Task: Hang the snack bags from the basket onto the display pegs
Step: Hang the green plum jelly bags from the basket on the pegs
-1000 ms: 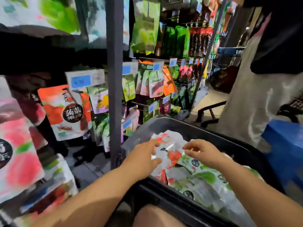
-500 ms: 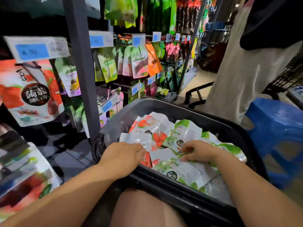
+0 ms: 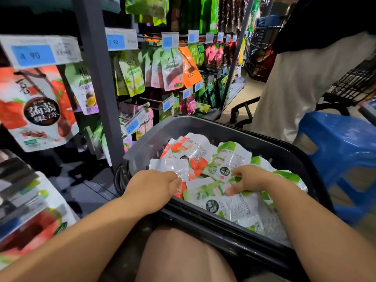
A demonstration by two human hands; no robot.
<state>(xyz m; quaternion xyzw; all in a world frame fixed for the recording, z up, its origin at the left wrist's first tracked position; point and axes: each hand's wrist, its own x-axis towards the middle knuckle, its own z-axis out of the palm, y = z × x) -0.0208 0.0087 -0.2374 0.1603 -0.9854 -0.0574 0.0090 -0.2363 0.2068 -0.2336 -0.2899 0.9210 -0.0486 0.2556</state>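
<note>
A dark plastic basket (image 3: 284,151) sits in front of my knees, filled with several snack bags, red strawberry ones (image 3: 183,147) and green ones (image 3: 230,157). My left hand (image 3: 152,186) rests at the basket's near left side, its fingers pinching the edge of a red-and-white bag (image 3: 173,165). My right hand (image 3: 250,178) lies curled on the pile, fingertips pressed on a green-and-white bag (image 3: 227,202). Display pegs with hanging bags (image 3: 171,70) and blue price tags (image 3: 32,54) fill the rack on the left.
A grey upright post (image 3: 95,78) of the rack stands just left of the basket. A person in a light skirt (image 3: 295,84) stands at the right beyond the basket. A blue plastic stool (image 3: 343,143) is at the right, wire baskets (image 3: 354,82) behind it.
Both hands have dropped lower into the basket and closed on bags. The view has tilted down and shifted, bringing the basket closer.
</note>
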